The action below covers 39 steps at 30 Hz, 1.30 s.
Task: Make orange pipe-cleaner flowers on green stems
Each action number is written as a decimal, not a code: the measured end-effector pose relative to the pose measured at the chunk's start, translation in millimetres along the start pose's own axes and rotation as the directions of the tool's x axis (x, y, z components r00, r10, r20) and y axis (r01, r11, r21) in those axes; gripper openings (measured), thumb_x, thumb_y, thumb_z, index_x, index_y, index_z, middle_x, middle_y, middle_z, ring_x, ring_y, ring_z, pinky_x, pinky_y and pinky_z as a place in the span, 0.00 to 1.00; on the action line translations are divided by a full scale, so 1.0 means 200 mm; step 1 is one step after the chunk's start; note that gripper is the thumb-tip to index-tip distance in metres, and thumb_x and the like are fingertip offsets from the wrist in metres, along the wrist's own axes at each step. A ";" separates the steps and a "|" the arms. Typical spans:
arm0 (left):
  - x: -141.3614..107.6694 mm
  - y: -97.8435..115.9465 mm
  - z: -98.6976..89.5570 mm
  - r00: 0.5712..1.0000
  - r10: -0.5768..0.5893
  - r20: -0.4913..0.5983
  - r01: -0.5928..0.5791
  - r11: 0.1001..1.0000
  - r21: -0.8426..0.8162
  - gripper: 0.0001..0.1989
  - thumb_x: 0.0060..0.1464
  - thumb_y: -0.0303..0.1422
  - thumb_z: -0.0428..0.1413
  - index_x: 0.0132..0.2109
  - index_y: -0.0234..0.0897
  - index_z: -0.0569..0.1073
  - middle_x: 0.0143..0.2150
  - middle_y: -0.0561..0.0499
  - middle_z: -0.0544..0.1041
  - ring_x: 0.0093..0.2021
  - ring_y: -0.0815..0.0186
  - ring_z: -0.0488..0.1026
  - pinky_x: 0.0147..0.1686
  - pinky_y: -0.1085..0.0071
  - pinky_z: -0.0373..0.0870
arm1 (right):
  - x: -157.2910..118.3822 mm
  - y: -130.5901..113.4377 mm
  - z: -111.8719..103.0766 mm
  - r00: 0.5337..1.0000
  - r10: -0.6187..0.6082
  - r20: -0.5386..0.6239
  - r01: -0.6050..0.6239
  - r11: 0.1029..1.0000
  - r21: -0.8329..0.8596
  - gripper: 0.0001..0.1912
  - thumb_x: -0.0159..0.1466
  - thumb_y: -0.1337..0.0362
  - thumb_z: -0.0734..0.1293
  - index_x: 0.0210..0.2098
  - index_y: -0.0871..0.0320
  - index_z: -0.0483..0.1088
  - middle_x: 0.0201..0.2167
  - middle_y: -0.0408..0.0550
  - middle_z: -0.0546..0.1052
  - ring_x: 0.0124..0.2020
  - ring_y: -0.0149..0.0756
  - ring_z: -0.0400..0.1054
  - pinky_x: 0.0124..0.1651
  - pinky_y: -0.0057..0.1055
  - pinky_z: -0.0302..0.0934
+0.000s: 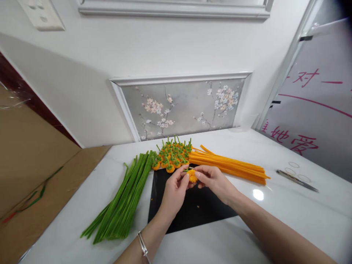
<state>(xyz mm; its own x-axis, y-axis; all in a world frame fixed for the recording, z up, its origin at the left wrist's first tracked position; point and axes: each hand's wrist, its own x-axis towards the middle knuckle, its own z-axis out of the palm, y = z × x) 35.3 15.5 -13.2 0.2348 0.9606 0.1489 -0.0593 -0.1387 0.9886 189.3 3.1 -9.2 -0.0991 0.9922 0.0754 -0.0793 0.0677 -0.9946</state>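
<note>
Between both hands, above the black mat point(187, 212), is a small orange pipe-cleaner pumpkin point(192, 176) with a bit of green at its top. My left hand point(176, 187) pinches it from the left with thumb and fingers. From the right, my right hand point(213, 180) has its thumb and fingertips closed on the same piece. Just beyond the hands sits a cluster of finished-looking orange pumpkins with green stems point(172, 154). A bundle of green pipe cleaners point(125, 200) lies left of the mat, and orange pipe cleaners point(231, 165) lie to the right, behind my right hand.
Scissors or tweezers of metal point(297, 180) lie at the right, beside several thin clear rings point(304, 178). Cardboard point(63, 187) borders the white table point(275, 220) on the left. A wall with a framed floral panel point(184, 106) stands behind.
</note>
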 end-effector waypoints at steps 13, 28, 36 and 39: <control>0.01 0.02 0.02 0.998 0.065 -0.018 -0.066 0.996 -0.067 0.15 0.46 0.31 0.64 0.42 0.37 0.70 0.37 0.51 0.77 0.36 0.68 0.76 0.39 0.73 0.74 | 0.00 -0.01 0.01 0.994 -0.077 -0.083 0.080 0.996 0.036 0.19 0.56 0.52 0.70 0.41 0.59 0.74 0.28 0.43 0.74 0.25 0.28 0.64 0.28 0.26 0.63; 0.01 0.00 0.02 0.996 0.087 -0.036 -0.089 0.996 -0.031 0.16 0.48 0.29 0.60 0.47 0.36 0.73 0.43 0.47 0.79 0.41 0.63 0.78 0.43 0.68 0.75 | 0.00 -0.02 0.01 0.991 -0.121 -0.056 0.121 0.993 0.008 0.19 0.61 0.49 0.64 0.34 0.59 0.76 0.27 0.43 0.70 0.28 0.30 0.63 0.28 0.26 0.63; -0.02 0.02 0.03 0.995 0.101 0.005 -0.101 0.994 0.047 0.16 0.50 0.31 0.60 0.47 0.36 0.75 0.42 0.47 0.80 0.41 0.62 0.77 0.45 0.67 0.73 | -0.01 -0.02 0.01 0.995 0.021 -0.097 -0.008 0.991 0.136 0.16 0.55 0.53 0.71 0.30 0.61 0.73 0.31 0.46 0.74 0.29 0.29 0.65 0.28 0.24 0.62; -0.01 0.03 0.02 0.997 0.063 -0.033 -0.061 0.997 0.051 0.14 0.50 0.34 0.60 0.45 0.35 0.76 0.40 0.47 0.79 0.40 0.61 0.76 0.41 0.67 0.74 | -0.02 -0.02 0.02 0.993 -0.031 -0.111 0.035 0.999 0.036 0.16 0.57 0.52 0.69 0.31 0.60 0.74 0.29 0.45 0.74 0.27 0.29 0.66 0.27 0.24 0.62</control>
<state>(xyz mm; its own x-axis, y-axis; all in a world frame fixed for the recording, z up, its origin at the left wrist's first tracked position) 39.1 10.5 -6.8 0.1987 0.9573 0.2099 -0.0244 -0.2092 0.9776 185.6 -2.2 -5.3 0.0145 0.9951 0.0975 -0.1183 0.0985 -0.9881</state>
